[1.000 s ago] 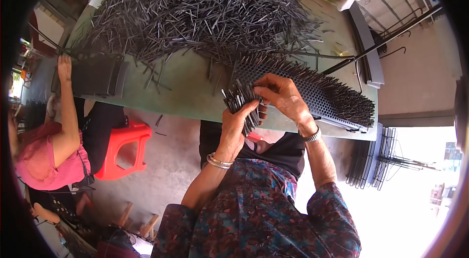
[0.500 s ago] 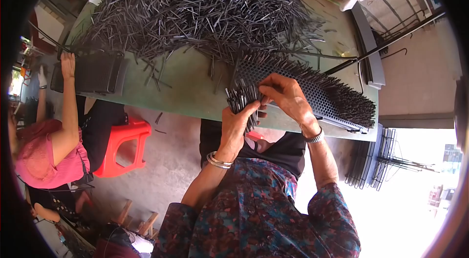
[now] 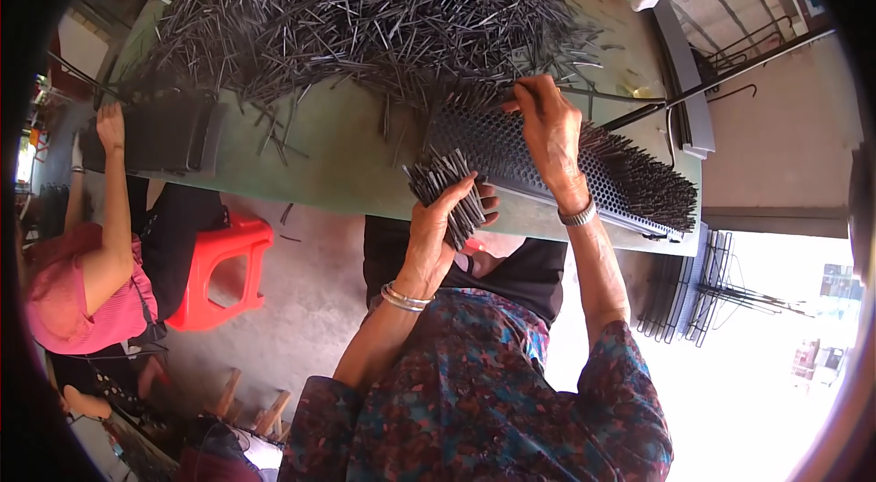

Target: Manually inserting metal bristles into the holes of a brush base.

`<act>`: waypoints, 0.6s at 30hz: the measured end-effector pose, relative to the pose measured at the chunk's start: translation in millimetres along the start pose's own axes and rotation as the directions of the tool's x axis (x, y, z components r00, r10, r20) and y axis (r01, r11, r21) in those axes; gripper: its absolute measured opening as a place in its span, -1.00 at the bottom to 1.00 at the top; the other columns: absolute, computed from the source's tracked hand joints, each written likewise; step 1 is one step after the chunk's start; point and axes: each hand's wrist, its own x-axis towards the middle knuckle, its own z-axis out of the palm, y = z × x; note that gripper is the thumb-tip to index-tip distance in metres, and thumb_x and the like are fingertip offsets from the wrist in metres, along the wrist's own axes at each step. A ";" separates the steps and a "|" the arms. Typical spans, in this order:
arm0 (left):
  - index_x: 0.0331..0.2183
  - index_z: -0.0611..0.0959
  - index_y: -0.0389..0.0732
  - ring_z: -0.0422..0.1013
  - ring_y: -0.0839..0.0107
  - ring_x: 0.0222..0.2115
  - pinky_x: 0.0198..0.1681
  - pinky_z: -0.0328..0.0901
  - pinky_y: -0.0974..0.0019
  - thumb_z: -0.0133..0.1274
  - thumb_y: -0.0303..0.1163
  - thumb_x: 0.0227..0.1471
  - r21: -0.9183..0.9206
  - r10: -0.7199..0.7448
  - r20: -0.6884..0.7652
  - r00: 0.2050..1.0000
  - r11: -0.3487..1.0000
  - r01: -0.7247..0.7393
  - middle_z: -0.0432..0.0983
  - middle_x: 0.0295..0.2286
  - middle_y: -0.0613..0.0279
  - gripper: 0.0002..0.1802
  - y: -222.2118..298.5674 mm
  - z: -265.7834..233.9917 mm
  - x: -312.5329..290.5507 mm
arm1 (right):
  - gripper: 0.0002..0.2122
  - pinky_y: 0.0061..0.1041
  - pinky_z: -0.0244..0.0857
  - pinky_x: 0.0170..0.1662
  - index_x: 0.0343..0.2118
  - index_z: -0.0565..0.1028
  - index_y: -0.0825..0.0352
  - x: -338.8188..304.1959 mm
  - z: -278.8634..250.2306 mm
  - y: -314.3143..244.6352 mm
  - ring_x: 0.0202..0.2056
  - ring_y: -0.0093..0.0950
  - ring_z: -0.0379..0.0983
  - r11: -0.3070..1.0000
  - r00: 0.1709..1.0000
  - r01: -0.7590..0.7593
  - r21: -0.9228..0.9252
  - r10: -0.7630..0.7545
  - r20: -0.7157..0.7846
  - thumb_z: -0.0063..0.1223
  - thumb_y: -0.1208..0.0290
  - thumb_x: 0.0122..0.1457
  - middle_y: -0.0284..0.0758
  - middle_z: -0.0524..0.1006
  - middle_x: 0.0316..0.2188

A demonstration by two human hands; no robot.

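My left hand (image 3: 429, 240) is closed round a bundle of thin black sticks (image 3: 445, 185), held just off the table's near edge with their ends fanned upward. Over a long black perforated tray (image 3: 484, 146), my right hand (image 3: 552, 140) has thumb and fingers pinched together; whatever is between the fingertips is too small to make out. Many black sticks (image 3: 652, 183) stand upright in the holes along the tray's far side and right end. Holes in its near left part show bare.
A large heap of loose black sticks (image 3: 365, 16) covers the back of the green table (image 3: 338, 158). A metal rod (image 3: 757, 57) crosses at right. To the left, a co-worker's hand (image 3: 111, 126) rests by a dark tray (image 3: 169, 135), near a red stool (image 3: 255, 295).
My right hand has moved up and away from the bundle to the far row of the tray. The bundle in my left hand has tilted and spread slightly.
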 end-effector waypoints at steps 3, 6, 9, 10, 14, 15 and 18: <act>-0.20 0.63 -0.35 0.55 0.30 -0.49 -0.38 0.50 0.27 0.13 -0.39 0.07 0.015 -0.029 -0.023 0.999 0.999 0.029 0.60 -0.44 0.05 -0.73 -0.7 0.8 2.1 | -0.95 -0.54 0.35 -0.45 -0.32 0.46 0.38 1.4 -1.6 5.4 -0.48 -0.45 0.59 0.998 0.998 0.056 -0.019 -0.056 -0.017 0.02 0.53 0.20 -0.25 0.59 -0.54; -0.20 0.63 -0.34 0.54 0.31 -0.52 -0.43 0.48 0.31 0.14 -0.39 0.07 0.044 -0.012 -0.012 1.000 0.999 0.012 0.60 -0.46 0.07 -0.73 -0.5 0.0 1.7 | -0.96 -0.46 0.35 -0.47 -0.33 0.46 0.37 1.6 0.3 4.1 -0.52 -0.36 0.57 0.998 0.997 0.067 0.002 -0.067 -0.033 0.03 0.54 0.19 -0.22 0.56 -0.58; -0.23 0.63 -0.35 0.55 0.32 -0.52 -0.45 0.47 0.33 0.15 -0.39 0.06 0.053 -0.017 -0.031 0.999 0.998 0.018 0.61 -0.46 0.07 -0.75 -1.3 0.1 2.1 | -0.95 -0.46 0.37 -0.45 -0.33 0.46 0.39 2.7 -1.0 -1.1 -0.49 -0.33 0.58 0.999 1.000 0.006 0.038 -0.005 -0.005 0.04 0.55 0.18 -0.20 0.56 -0.55; -0.23 0.63 -0.35 0.55 0.32 -0.52 -0.45 0.47 0.33 0.15 -0.39 0.06 0.054 -0.019 -0.029 0.999 0.998 0.020 0.61 -0.46 0.07 -0.75 -1.9 -0.3 2.5 | -0.95 -0.46 0.37 -0.45 -0.33 0.46 0.40 5.4 -2.7 -1.1 -0.49 -0.32 0.58 0.999 0.999 0.036 0.023 -0.036 0.016 0.05 0.55 0.17 -0.20 0.56 -0.54; -0.26 0.63 -0.35 0.55 0.32 -0.52 -0.45 0.47 0.34 0.17 -0.39 0.04 0.067 -0.013 -0.046 0.999 0.998 0.016 0.61 -0.47 0.05 -0.76 -1.1 1.9 0.8 | -0.93 -0.45 0.37 -0.46 -0.32 0.48 0.39 10.9 -4.0 9.4 -0.53 -0.31 0.57 0.995 0.994 0.092 0.023 -0.093 0.057 0.07 0.55 0.15 -0.18 0.56 -0.54; -0.27 0.63 -0.35 0.56 0.32 -0.52 -0.45 0.47 0.35 0.18 -0.39 0.04 0.070 -0.006 -0.058 0.998 0.997 0.010 0.61 -0.47 0.04 -0.76 -0.4 3.2 0.0 | -0.93 -0.45 0.37 -0.46 -0.32 0.48 0.39 9.9 -3.0 11.4 -0.53 -0.31 0.57 0.996 0.994 0.091 0.022 -0.092 0.057 0.07 0.55 0.15 -0.18 0.56 -0.54; -0.23 0.61 -0.32 0.55 0.33 -0.45 -0.39 0.48 0.31 0.14 -0.33 0.07 0.149 0.004 -0.044 0.999 0.989 0.003 0.61 -0.43 0.08 -0.73 0.2 -1.2 1.3 | -0.93 -0.41 0.37 -0.41 -0.34 0.53 0.32 7.6 2.5 13.8 -0.50 -0.32 0.52 0.995 0.990 0.096 -0.014 -0.094 0.105 0.14 0.50 0.11 -0.24 0.55 -0.52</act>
